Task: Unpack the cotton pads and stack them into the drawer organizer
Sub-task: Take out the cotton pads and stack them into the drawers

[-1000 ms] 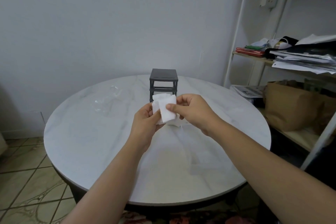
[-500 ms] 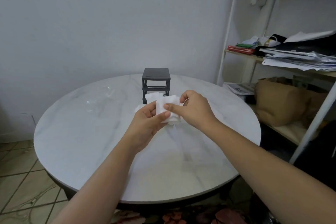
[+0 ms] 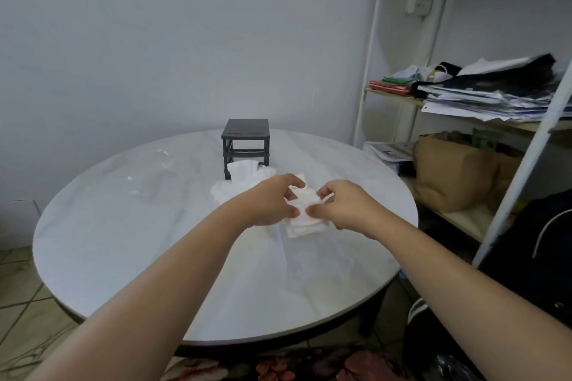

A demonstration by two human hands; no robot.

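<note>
On the round marble table (image 3: 102, 241), a loose heap of white cotton pads (image 3: 244, 178) lay at twelve o'clock of the left hand (image 3: 272, 204), touching the dark drawer organizer (image 3: 246, 145) behind it. The left hand and right hand (image 3: 346, 207) each pinched closed on one small stack of pads (image 3: 305, 218) between them, low over the tabletop. A shelf unit (image 3: 464, 96) stood at three o'clock.

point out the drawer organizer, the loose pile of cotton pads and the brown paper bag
drawer organizer (image 3: 246, 132), head view, flat dark top
cotton pads (image 3: 244, 175), head view, upper pile
brown paper bag (image 3: 452, 176), head view, front face
</note>
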